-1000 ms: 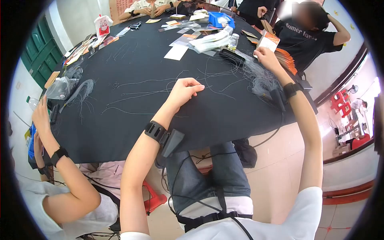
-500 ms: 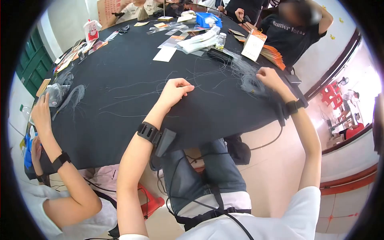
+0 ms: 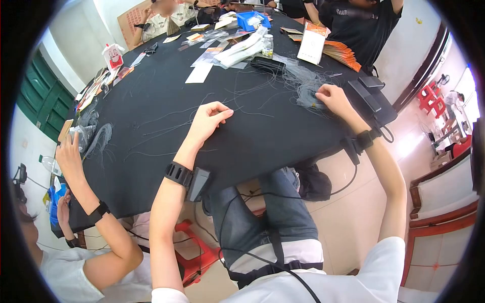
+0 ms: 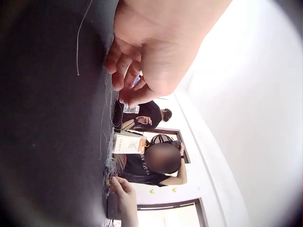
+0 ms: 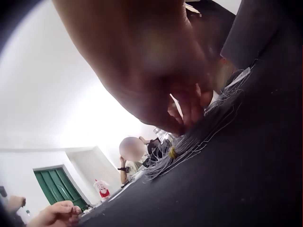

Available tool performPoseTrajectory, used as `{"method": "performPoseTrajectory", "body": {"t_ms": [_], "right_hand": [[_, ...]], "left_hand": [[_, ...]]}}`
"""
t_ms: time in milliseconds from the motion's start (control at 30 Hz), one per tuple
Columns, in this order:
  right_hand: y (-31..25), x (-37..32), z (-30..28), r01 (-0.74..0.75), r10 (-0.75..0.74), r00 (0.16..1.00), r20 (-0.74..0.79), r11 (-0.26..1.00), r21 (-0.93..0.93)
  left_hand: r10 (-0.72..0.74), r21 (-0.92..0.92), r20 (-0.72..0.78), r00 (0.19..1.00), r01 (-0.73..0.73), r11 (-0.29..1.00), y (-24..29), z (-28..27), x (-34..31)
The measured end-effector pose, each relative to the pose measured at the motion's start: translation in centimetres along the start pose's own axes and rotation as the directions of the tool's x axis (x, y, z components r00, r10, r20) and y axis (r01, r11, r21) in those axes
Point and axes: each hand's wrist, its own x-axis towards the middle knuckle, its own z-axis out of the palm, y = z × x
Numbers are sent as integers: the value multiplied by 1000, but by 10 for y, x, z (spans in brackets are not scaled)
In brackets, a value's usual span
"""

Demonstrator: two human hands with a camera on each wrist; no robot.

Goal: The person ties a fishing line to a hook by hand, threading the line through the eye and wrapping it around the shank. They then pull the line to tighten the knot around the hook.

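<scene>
My left hand [image 3: 206,123] is low over the black cloth, fingers loosely bent and thumb near the index finger; no held thing shows. Thin grey strands [image 3: 172,117] stretch across the cloth left of and behind it. At the right, my right hand [image 3: 336,101] has thumb and fingertips together at the near edge of a grey strand bundle [image 3: 306,94]. In the right wrist view those fingers [image 5: 182,124] are bent over the bundle beside its yellow tie [image 5: 172,153]; the exact contact is partly hidden.
Beyond the bundle stand a white-and-orange packet [image 3: 312,44], a black case [image 3: 268,64] and a jar [image 3: 268,45]. Clear sleeves and a blue tray [image 3: 252,21] are farther back. Black devices [image 3: 365,96] lie right. Another person's hand [image 3: 69,155] is at left.
My right hand has left the white-and-orange packet, which stands on the table, and has come down to the strand bundle. My left hand keeps about the same pose.
</scene>
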Motion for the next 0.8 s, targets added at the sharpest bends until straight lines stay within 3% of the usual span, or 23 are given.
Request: {"method": "performPoseTrajectory", "body": {"t_ms": [133,167,200,300,367,400,533,633,667,700,733,767,800], "right_hand": [[4,-1,-17,-61,73,996,-47,975,213],[5,-1,-20,-76,89,995,-37,958,277],[-1,0,-27,-170,164,985,49,899,404],[0,19,-38,-224,147,974,171,732,643],[1,36,-37,-227,190,973,132,679,698],[-2,40,-38,-225,210,971,111,668,709],[-13,43,-44,-259,283,956,81,677,689],[-8,45,-53,-276,341,940,22,721,636],[0,50,-62,-316,342,939,34,821,474],[5,48,-58,-164,221,948,-227,956,244],[10,45,-52,-49,27,901,-434,998,-39],[13,45,-48,19,-217,802,-556,940,-340],[-1,31,-50,147,-284,842,-458,939,-311]], "left_hand": [[248,87,65,967,-253,964,12,19,3],[330,127,115,937,-343,930,14,28,5],[305,215,174,936,-338,916,30,40,1],[440,293,378,815,-556,778,48,84,9],[521,313,434,736,-665,678,47,115,19],[456,282,451,767,-607,743,47,129,24],[544,254,397,739,-658,709,48,165,50],[538,277,375,755,-645,712,42,175,68],[473,264,399,786,-592,762,38,176,73],[470,241,424,774,-597,765,35,175,74],[469,219,449,760,-603,767,31,172,75],[469,198,471,747,-608,769,28,169,75],[477,191,451,754,-604,774,26,167,74]]}}
